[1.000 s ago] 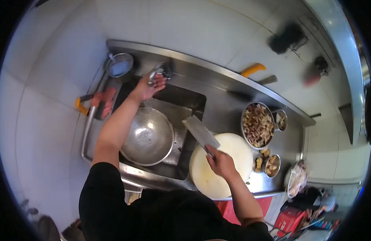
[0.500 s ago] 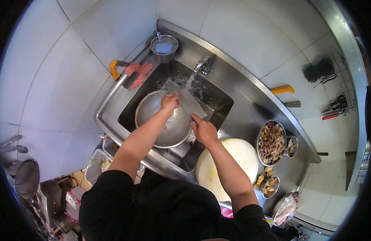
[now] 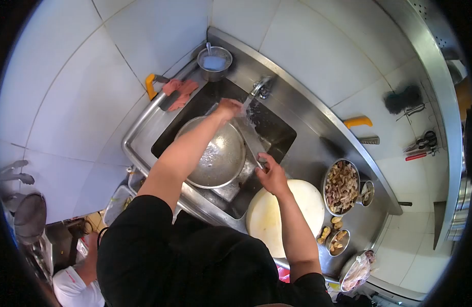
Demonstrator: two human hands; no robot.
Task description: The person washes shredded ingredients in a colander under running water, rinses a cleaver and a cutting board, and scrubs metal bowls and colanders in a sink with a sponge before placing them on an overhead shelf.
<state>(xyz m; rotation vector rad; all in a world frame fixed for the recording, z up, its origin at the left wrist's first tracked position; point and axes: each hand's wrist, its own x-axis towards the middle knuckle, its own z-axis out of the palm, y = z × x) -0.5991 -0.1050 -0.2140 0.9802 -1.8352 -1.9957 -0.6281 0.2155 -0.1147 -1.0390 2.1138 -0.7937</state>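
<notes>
My right hand [image 3: 271, 173] is wrapped around the handle of a broad-bladed cleaver [image 3: 251, 138] over the sink. The blade slants up toward the running faucet [image 3: 259, 87], wet and seen at a narrow angle. At its far end, in the stream, is my left hand [image 3: 229, 108], its fingers bunched and partly blurred by water; what they grip cannot be made out. Beneath my left forearm, a large round metal bowl [image 3: 215, 158] rests in the sink [image 3: 282, 138], with wet highlights on its surface.
A round cutting board [image 3: 307, 204] lies right of the sink. Beyond it stand a bowl of chopped pieces [image 3: 342, 187], a bowl of ginger-like pieces [image 3: 339, 242] and a plastic-covered bowl [image 3: 357, 271]. Pink cloth [image 3: 181, 93] hangs on the left rim. Another person's white sleeve [image 3: 75, 289] shows lower left.
My left hand has moved up along the blade to the faucet stream. The cleaver has turned more edge-on, and my right hand has shifted slightly right and down. Another person has appeared lower left.
</notes>
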